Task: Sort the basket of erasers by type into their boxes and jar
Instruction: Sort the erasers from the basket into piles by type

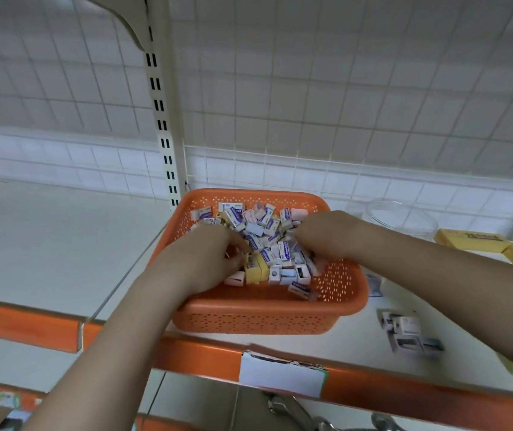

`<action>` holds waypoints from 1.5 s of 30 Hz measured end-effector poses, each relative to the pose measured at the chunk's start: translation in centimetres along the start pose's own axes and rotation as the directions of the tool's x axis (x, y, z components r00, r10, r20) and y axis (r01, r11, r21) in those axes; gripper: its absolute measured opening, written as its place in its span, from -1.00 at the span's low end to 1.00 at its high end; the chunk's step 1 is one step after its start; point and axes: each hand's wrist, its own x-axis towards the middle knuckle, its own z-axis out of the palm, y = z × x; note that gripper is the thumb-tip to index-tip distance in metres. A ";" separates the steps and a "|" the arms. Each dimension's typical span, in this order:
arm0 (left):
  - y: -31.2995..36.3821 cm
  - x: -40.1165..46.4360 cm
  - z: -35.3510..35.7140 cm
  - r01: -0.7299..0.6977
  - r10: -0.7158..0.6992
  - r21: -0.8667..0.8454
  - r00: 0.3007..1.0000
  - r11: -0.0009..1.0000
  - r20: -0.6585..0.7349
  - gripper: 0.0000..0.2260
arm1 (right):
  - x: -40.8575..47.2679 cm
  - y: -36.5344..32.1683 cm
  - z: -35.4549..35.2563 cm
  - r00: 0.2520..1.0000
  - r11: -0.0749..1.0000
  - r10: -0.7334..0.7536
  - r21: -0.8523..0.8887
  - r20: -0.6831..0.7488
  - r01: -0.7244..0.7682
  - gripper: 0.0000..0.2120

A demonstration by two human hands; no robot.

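Note:
An orange perforated basket (339, 284) sits on the white shelf, holding a heap of several small erasers (267, 231) in white-and-blue sleeves, plus a few yellow ones (253, 270). Both hands are inside the basket. My left hand (205, 259) lies on the left of the heap with fingers curled into the erasers near a yellow one. My right hand (320, 231) is on the right side, its fingers buried in the pile and hidden. A clear jar (404, 217) stands to the right behind the basket. A yellow box (473, 241) lies further right.
Several loose white erasers (404, 332) lie on the shelf at the right of the basket. The shelf has an orange front edge (205, 353) with a white label (283, 373). A wire grid back panel (342, 104) and a slotted upright post (163, 126) rise behind.

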 end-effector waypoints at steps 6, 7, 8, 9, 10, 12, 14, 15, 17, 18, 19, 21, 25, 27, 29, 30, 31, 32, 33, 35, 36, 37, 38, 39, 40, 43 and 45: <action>-0.4 1.8 0.0 -0.083 0.076 0.033 0.981 0.996 0.179 -0.78 | 1.4 1.9 -0.8 0.994 0.996 -0.081 0.049 0.068 0.077 -0.88; -0.4 1.9 0.0 -0.096 0.087 0.039 0.977 0.995 0.196 -0.78 | 1.3 2.0 -0.9 0.996 0.996 -0.078 0.057 0.037 0.076 -0.94; -0.4 2.0 -0.1 -0.108 0.097 0.041 0.973 0.993 0.210 -0.78 | 1.2 2.2 -0.9 0.997 0.995 -0.073 0.064 0.006 0.072 -0.89; -0.2 2.2 -0.1 -0.118 0.105 0.045 0.969 0.992 0.223 -0.78 | 0.9 2.4 -0.9 0.996 0.994 -0.082 0.072 -0.025 0.084 -0.84; 0.0 2.3 -0.3 -0.132 0.116 0.052 0.965 0.990 0.234 -0.78 | 0.6 2.6 -0.9 0.994 0.990 -0.091 0.102 -0.055 0.097 -0.82; 0.5 2.9 -0.5 -0.159 0.136 0.071 0.957 0.985 0.255 -0.78 | -0.4 3.0 -0.9 0.984 0.969 -0.077 0.221 -0.164 0.113 -0.79; 1.0 3.7 -0.5 -0.181 0.157 0.060 0.945 0.982 0.286 -0.76 | -1.9 3.5 -0.9 0.948 0.908 0.030 0.405 -0.318 0.107 -0.78; 1.3 4.1 -0.4 -0.198 0.172 0.053 0.935 0.979 0.310 -0.73 | -2.7 3.7 -0.7 0.911 0.863 0.113 0.494 -0.396 0.107 -0.78; 1.8 4.9 0.0 -0.232 0.198 0.052 0.911 0.971 0.362 -0.66 | -4.4 3.7 0.1 0.808 0.748 0.305 0.652 -0.503 0.124 -0.79; 2.0 5.2 0.2 -0.239 0.200 0.057 0.902 0.969 0.383 -0.62 | -5.2 3.4 0.6 0.760 0.682 0.394 0.719 -0.517 0.136 -0.79; 2.2 5.5 0.5 -0.240 0.193 0.071 0.897 0.968 0.398 -0.58 | -5.9 3.0 1.1 0.721 0.614 0.469 0.775 -0.510 0.149 -0.80; 2.6 5.8 0.9 -0.246 0.171 0.143 0.900 0.959 0.401 -0.54 | -7.0 2.1 2.2 0.667 0.471 0.583 0.862 -0.464 0.189 -0.80; 3.2 5.9 2.3 -0.258 0.161 0.287 0.933 0.922 0.321 -0.67 | -8.6 0.5 4.2 0.581 0.183 0.737 0.929 -0.346 0.321 -0.81; 3.5 5.8 2.6 -0.241 0.156 0.314 0.949 0.918 0.273 -0.76 | -9.2 -0.1 5.1 0.542 0.111 0.786 0.930 -0.298 0.351 -0.81; 3.6 5.7 2.1 -0.220 0.151 0.284 0.958 0.933 0.245 -0.75 | -9.8 -0.6 5.9 0.509 0.077 0.817 0.926 -0.271 0.369 -0.76; 3.7 5.6 1.6 -0.207 0.153 0.247 0.963 0.947 0.220 -0.74 | -10.2 -0.9 6.3 0.491 0.062 0.833 0.925 -0.255 0.376 -0.73; 3.7 5.3 1.1 -0.191 0.155 0.200 0.971 0.961 0.182 -0.75 | -10.6 -1.1 6.7 0.474 0.041 0.848 0.922 -0.235 0.385 -0.70; 3.8 5.0 0.6 -0.173 0.154 0.148 0.979 0.974 0.132 -0.75 | -11.0 -1.3 7.0 0.461 0.017 0.862 0.919 -0.213 0.394 -0.70; 4.0 4.6 0.3 -0.159 0.153 0.095 0.986 0.983 0.071 -0.75 | -11.4 -1.5 7.4 0.451 -0.008 0.872 0.916 -0.190 0.401 -0.72; 4.6 3.5 -0.2 -0.174 0.173 -0.016 0.983 0.985 -0.067 -0.77 | -12.2 -1.8 8.2 0.433 -0.039 0.887 0.909 -0.160 0.414 -0.74; 5.1 2.9 -0.3 -0.200 0.189 -0.077 0.973 0.977 -0.135 -0.80 | -12.5 -1.9 8.6 0.417 -0.043 0.896 0.906 -0.152 0.421 -0.74; 5.7 2.4 -0.3 -0.227 0.198 -0.136 0.960 0.964 -0.195 -0.83 | -12.9 -2.1 8.9 0.400 -0.044 0.905 0.903 -0.145 0.427 -0.74; 6.4 2.0 -0.2 -0.251 0.201 -0.193 0.948 0.948 -0.245 -0.85 | -13.2 -2.2 9.2 0.384 -0.044 0.913 0.903 -0.137 0.427 -0.74; 7.2 1.6 0.1 -0.276 0.202 -0.246 0.936 0.929 -0.288 -0.86 | -13.5 -2.3 9.5 0.367 -0.044 0.922 0.905 -0.126 0.422 -0.75; 8.1 1.3 0.5 -0.303 0.203 -0.294 0.923 0.906 -0.328 -0.87 | -13.8 -2.4 9.9 0.347 -0.044 0.931 0.909 -0.113 0.415 -0.75; 11.0 0.3 1.8 -0.393 0.230 -0.382 0.884 0.836 -0.407 -0.87 | -14.7 -2.4 11.1 0.271 -0.066 0.961 0.911 -0.052 0.407 -0.75; 13.1 -0.2 3.2 -0.465 0.301 -0.414 0.864 0.782 -0.403 -0.87 | -15.6 -2.4 12.0 0.211 -0.077 0.977 0.916 -0.009 0.393 -0.75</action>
